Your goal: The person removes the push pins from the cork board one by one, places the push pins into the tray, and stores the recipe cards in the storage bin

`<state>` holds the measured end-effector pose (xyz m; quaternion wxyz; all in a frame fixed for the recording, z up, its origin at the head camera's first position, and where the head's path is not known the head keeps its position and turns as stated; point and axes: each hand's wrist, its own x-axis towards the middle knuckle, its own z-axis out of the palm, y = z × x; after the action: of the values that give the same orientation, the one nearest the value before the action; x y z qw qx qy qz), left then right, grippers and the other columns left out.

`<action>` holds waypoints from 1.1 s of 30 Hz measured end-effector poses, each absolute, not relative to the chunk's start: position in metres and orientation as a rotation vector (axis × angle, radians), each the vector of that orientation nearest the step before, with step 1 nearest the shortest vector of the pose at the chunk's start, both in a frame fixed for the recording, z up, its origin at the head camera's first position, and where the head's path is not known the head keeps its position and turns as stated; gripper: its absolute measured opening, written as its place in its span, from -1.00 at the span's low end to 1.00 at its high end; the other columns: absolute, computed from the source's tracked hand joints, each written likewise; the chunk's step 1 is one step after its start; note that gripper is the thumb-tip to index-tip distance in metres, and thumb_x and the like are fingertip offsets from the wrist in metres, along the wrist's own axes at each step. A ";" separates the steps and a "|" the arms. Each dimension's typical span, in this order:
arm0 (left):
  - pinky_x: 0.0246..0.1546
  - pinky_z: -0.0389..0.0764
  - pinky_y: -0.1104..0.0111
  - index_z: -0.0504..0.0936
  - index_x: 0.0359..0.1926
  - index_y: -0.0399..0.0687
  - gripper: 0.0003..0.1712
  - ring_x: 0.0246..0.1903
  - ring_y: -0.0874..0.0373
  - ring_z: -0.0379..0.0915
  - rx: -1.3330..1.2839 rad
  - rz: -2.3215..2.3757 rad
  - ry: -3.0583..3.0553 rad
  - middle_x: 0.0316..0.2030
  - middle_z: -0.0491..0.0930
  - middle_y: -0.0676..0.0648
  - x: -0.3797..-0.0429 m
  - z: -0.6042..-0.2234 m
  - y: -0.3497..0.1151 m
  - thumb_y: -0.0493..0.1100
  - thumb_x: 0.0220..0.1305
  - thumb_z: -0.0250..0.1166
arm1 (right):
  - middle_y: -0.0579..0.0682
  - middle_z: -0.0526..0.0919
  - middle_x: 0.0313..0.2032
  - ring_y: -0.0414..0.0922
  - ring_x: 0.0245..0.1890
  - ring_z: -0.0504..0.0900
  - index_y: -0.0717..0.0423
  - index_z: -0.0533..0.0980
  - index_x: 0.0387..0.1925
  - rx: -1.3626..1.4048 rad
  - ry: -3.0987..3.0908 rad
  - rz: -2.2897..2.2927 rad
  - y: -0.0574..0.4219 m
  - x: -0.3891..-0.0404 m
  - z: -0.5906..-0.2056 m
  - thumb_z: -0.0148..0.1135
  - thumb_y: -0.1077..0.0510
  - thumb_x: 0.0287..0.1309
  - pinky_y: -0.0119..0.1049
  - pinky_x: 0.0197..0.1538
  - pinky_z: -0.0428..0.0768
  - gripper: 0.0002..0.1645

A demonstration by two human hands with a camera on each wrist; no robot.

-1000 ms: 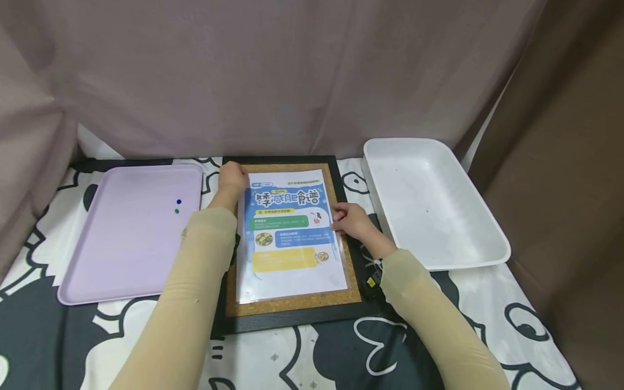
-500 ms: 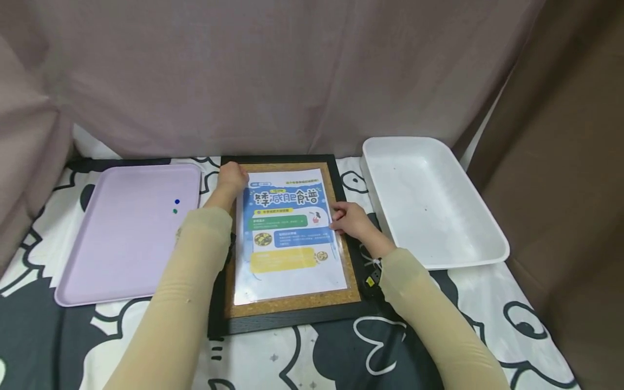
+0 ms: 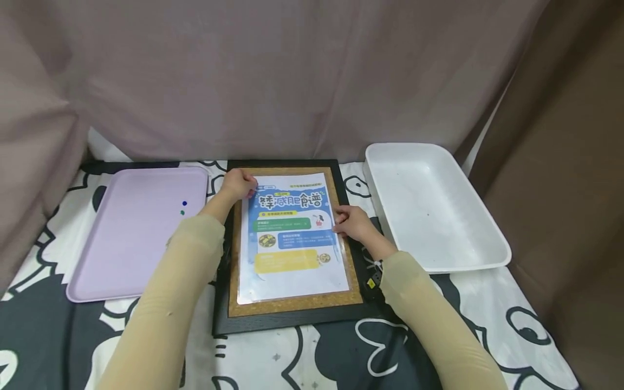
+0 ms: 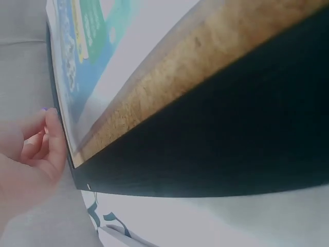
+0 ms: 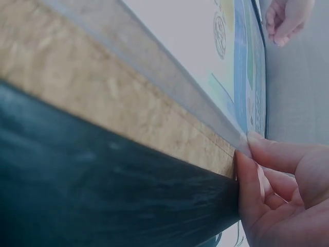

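Note:
A printed sheet (image 3: 292,287) with blue, green and yellow blocks, in a clear plastic cover, lies on a cork board (image 3: 302,309) with a black frame (image 3: 292,322). My right hand (image 3: 355,223) pinches the cover's right edge between thumb and index finger; the right wrist view shows the thumb (image 5: 275,153) on top of the clear edge. At the sheet's top left corner is my left hand (image 3: 239,185), thumb and fingers pinched together. A tiny purple-blue thing (image 4: 45,109), about pin-head size, shows at those fingertips; its kind I cannot tell.
Left of the board lies a lilac tray (image 3: 122,244) with a small blue dot (image 3: 184,203) and a green dot (image 3: 182,213) on it. A deep white tray (image 3: 439,216) stands to the right. Grey-brown curtain (image 3: 292,81) hangs behind the patterned tablecloth (image 3: 263,363).
My left hand has shifted slightly right and towards me over the sheet's top left corner, its fingertips showing more. The right hand keeps its pinch at the same place.

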<state>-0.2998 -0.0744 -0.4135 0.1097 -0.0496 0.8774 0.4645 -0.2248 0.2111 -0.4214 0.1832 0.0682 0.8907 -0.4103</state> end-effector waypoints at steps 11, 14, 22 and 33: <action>-0.49 0.51 0.61 0.54 -0.15 -0.42 -0.78 -0.60 0.37 0.39 -0.209 1.481 2.428 -0.43 0.48 -0.05 -0.286 -0.413 -0.084 -0.30 0.27 0.14 | -0.03 0.39 -0.41 -0.22 -0.51 0.48 0.26 0.23 0.31 0.183 2.509 -1.166 0.214 -0.225 -0.422 0.25 0.37 0.07 -0.47 -0.44 0.53 -0.25; -0.50 0.53 0.59 0.54 -0.14 -0.46 -0.75 -0.64 0.38 0.39 -0.228 1.534 2.392 -0.56 0.48 0.03 -0.280 -0.411 -0.087 -0.31 0.22 0.17 | -0.03 0.39 -0.41 -0.22 -0.51 0.48 0.26 0.22 0.31 0.174 2.514 -1.163 0.214 -0.225 -0.423 0.25 0.36 0.07 -0.47 -0.43 0.54 -0.25; -0.47 0.54 0.62 0.47 0.00 -0.47 -0.63 -0.58 0.39 0.41 -0.241 1.620 2.270 -0.52 0.49 0.07 -0.265 -0.403 -0.096 -0.27 0.25 0.16 | -0.01 0.40 -0.38 -0.20 -0.48 0.49 0.26 0.22 0.31 0.179 2.523 -1.153 0.215 -0.224 -0.424 0.24 0.36 0.08 -0.46 -0.40 0.55 -0.26; -0.38 0.58 0.58 0.47 -0.01 -0.52 -0.56 -0.49 0.35 0.49 -0.073 1.738 2.160 -0.47 0.58 0.02 -0.244 -0.389 -0.127 -0.20 0.21 0.21 | -0.03 0.39 -0.40 -0.23 -0.50 0.47 0.29 0.22 0.30 0.167 2.518 -1.179 0.212 -0.223 -0.422 0.24 0.37 0.08 -0.48 -0.43 0.54 -0.26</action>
<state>-0.2438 -0.1274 -0.3893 0.1833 -0.0258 0.7657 0.6160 -0.2227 0.2124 -0.4219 0.1772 0.0590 0.8897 -0.4166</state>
